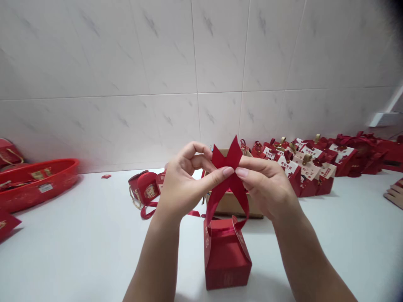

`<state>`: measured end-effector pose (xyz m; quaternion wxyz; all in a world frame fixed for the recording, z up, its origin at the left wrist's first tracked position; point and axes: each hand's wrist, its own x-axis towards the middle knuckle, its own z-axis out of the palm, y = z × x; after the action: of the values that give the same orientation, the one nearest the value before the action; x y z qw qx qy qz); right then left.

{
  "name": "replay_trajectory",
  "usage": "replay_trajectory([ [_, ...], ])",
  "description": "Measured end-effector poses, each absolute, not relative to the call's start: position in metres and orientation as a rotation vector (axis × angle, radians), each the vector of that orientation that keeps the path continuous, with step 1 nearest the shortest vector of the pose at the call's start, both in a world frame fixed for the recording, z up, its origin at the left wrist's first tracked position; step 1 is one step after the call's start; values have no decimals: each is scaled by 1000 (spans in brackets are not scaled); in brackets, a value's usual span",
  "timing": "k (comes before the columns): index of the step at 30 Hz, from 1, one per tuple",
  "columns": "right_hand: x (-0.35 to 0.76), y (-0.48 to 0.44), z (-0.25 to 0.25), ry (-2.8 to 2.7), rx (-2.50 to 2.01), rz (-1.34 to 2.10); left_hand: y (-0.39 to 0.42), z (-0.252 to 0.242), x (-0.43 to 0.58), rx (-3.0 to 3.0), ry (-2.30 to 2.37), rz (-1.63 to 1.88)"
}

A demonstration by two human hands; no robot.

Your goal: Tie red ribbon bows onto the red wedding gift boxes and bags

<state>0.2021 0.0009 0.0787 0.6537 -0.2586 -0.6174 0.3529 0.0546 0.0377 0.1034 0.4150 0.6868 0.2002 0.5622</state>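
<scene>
Pinching red ribbon (227,159) between fingers (227,171), red box (228,268) below.

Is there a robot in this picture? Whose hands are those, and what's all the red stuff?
No robot here, just a person's two bare hands. The person wears a camera on their head, looking forward and down, so you see almost what they see. It's only one picture.

The left hand and right hand pinch a red ribbon between thumbs and fingers. Its pointed ends stick up, and below it runs down to the red box standing on a white table.

Behind that is a cardboard box. On the right stand many small red-and-white boxes, and on the left there's a red tub. The wall behind is tiled.
</scene>
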Motion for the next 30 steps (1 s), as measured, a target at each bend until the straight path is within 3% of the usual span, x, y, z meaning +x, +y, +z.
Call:
replay_trajectory([
  [9, 203, 8, 78, -1256, -428, 1213, 43, 104, 49, 1930, 500, 1158],
  [14, 212, 17, 75, -1250, -435, 1231, 49, 103, 42, 1942, 554, 1008],
  [24, 233, 0, 83, -2022, -749, 423, 52, 102, 43, 1975, 564, 831],
  [30, 232, -2, 81, -2054, -906, -73, 50, 103, 42, 1993, 609, 882],
])
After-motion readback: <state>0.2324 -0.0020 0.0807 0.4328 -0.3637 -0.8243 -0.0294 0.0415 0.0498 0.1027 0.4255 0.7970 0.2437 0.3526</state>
